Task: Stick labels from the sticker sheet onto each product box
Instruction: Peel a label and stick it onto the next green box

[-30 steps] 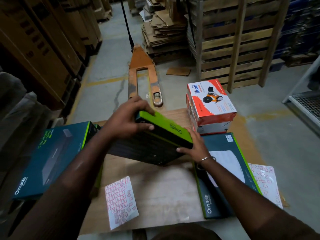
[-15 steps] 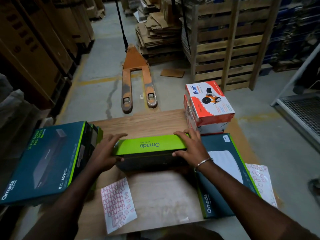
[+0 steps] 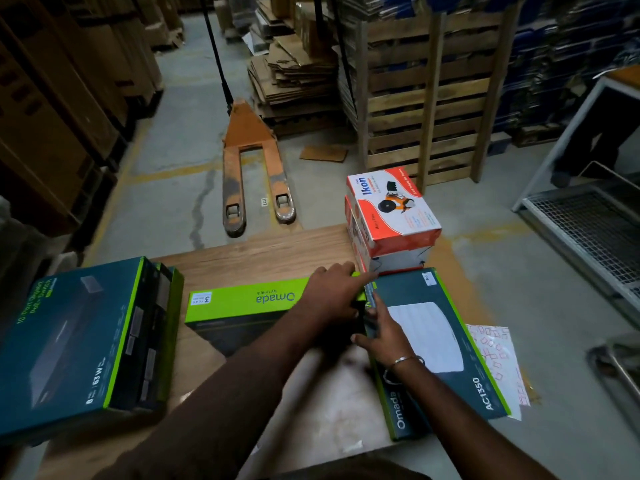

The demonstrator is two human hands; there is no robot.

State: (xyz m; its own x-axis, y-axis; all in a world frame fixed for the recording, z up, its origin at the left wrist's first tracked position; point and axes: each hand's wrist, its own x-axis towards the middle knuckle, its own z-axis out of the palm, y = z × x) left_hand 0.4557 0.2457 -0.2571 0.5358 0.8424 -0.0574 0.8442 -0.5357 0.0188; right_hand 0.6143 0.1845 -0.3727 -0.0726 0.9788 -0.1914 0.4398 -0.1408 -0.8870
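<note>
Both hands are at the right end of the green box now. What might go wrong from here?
1. The left hand and right hand crowd one end of the green box, which stands on its edge; it may tip.
2. The sticker sheet lies partly under the teal box and past the table edge; it may slip off.
</note>
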